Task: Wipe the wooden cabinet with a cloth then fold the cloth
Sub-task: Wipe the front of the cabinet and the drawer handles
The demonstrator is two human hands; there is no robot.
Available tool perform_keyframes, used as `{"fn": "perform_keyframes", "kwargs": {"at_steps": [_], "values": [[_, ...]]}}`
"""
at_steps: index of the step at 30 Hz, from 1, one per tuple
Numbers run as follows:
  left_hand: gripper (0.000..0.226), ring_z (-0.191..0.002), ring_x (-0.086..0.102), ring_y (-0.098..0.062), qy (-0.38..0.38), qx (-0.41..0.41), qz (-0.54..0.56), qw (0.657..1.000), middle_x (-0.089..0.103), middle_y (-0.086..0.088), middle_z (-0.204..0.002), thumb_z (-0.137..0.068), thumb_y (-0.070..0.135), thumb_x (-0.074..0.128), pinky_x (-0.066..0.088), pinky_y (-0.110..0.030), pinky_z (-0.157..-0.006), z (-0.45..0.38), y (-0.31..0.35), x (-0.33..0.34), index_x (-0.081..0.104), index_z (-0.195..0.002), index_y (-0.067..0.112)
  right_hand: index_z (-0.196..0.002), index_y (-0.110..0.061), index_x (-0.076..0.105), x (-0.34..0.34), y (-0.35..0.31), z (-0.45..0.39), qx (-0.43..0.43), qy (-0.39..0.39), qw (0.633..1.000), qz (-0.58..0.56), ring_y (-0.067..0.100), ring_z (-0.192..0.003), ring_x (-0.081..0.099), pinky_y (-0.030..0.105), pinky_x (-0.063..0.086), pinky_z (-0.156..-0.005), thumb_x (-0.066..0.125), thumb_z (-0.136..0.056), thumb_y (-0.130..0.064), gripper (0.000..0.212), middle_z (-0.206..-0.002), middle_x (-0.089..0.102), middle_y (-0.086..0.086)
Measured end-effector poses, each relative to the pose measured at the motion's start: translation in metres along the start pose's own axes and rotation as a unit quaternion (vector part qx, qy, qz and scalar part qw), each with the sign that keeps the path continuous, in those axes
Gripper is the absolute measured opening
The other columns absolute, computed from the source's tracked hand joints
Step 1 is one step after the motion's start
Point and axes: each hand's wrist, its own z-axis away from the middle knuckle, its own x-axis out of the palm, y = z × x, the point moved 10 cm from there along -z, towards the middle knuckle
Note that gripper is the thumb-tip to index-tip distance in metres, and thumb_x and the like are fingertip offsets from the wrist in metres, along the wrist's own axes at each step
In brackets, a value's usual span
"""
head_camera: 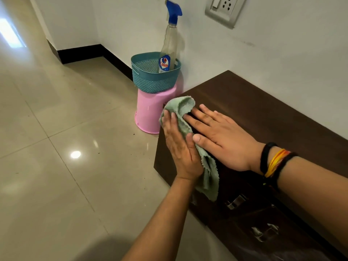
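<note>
A dark brown wooden cabinet [263, 113] stands against the white wall on the right. A pale green cloth [183, 108] hangs over its front top edge and down its front face. My left hand [178, 146] presses the cloth flat against the cabinet's front edge, fingers pointing up. My right hand [216, 136] lies palm down on the cabinet top, fingers spread, its fingertips touching the cloth. Several thread bands circle the right wrist.
A pink upturned bucket [150, 113] stands on the floor at the cabinet's far end, bearing a teal basket [150, 80] with a spray bottle [169, 44] in it. Metal handles [237, 201] show on the cabinet front. Glossy tiled floor [66, 129] spreads left.
</note>
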Motion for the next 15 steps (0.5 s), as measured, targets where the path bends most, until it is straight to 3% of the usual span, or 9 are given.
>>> {"fn": "perform_keyframes", "kwargs": {"at_steps": [3,5,7,9,12,14,15], "values": [[0.072,-0.155,-0.008,-0.012,-0.022,-0.122,-0.038,0.992,-0.003,-0.006,-0.167,-0.105,0.053,0.009,0.004,-0.047,-0.125,0.048,-0.028,0.006,0.007,-0.158,0.004,-0.157,-0.044,-0.001,0.001,-0.003,-0.008,0.000,-0.003,1.000,0.008,0.009,-0.153,-0.012,0.035,0.000,-0.125,0.010,-0.097,-0.059,0.062,-0.167,-0.007,-0.015],[0.081,-0.152,-0.015,-0.005,-0.039,-0.136,-0.046,0.989,-0.008,0.000,-0.164,-0.098,0.065,-0.001,-0.002,-0.042,-0.125,0.040,-0.024,0.010,0.002,-0.157,0.010,-0.156,-0.044,-0.002,-0.004,-0.005,-0.009,-0.001,0.005,1.000,0.017,0.009,-0.153,-0.012,0.035,0.000,-0.125,0.018,-0.099,-0.055,0.062,-0.167,-0.009,-0.017],[0.067,-0.154,-0.008,-0.012,-0.027,-0.078,-0.035,0.996,-0.003,0.000,-0.165,-0.105,0.050,0.006,-0.001,-0.040,-0.126,-0.002,-0.011,0.008,0.006,-0.158,0.010,-0.156,-0.045,-0.002,-0.014,-0.004,-0.008,0.001,0.024,1.000,0.017,0.009,-0.153,-0.011,0.032,-0.001,-0.124,0.024,-0.101,-0.053,0.062,-0.167,-0.008,-0.017],[0.057,-0.155,0.000,-0.015,0.020,-0.082,0.000,0.996,0.004,0.003,-0.165,-0.108,0.033,0.017,0.003,-0.041,-0.126,-0.027,-0.033,0.003,0.012,-0.159,0.008,-0.157,-0.045,-0.002,-0.015,-0.002,-0.009,0.002,0.022,1.000,0.022,0.009,-0.153,-0.012,0.031,-0.003,-0.123,0.030,-0.104,-0.049,0.062,-0.167,-0.009,-0.017],[0.072,-0.155,0.003,-0.022,0.038,-0.213,0.031,0.976,0.005,-0.003,-0.165,-0.104,0.057,0.015,0.003,-0.041,-0.127,0.032,-0.082,-0.007,0.011,-0.156,0.008,-0.157,-0.041,-0.004,-0.001,-0.005,-0.010,0.010,-0.005,0.999,0.046,0.012,-0.154,-0.013,0.034,-0.003,-0.124,0.034,-0.104,-0.040,0.066,-0.167,-0.011,-0.014],[0.063,-0.155,-0.002,-0.022,-0.004,-0.241,0.011,0.971,0.001,-0.003,-0.163,-0.102,0.055,0.012,-0.003,-0.029,-0.124,0.065,-0.068,0.001,0.004,-0.151,0.016,-0.158,-0.038,-0.006,0.002,-0.012,-0.009,0.004,-0.009,0.998,0.054,0.014,-0.154,-0.013,0.037,-0.002,-0.125,0.035,-0.104,-0.035,0.068,-0.167,-0.012,-0.013],[0.057,-0.155,-0.004,-0.019,-0.011,-0.209,0.012,0.978,0.000,-0.003,-0.164,-0.103,0.050,0.012,-0.005,-0.027,-0.123,0.057,-0.053,0.002,0.003,-0.151,0.019,-0.158,-0.037,-0.006,-0.001,-0.014,-0.010,-0.004,-0.006,0.999,0.049,0.013,-0.154,-0.014,0.037,-0.002,-0.125,0.035,-0.104,-0.035,0.068,-0.167,-0.012,-0.013]]}}
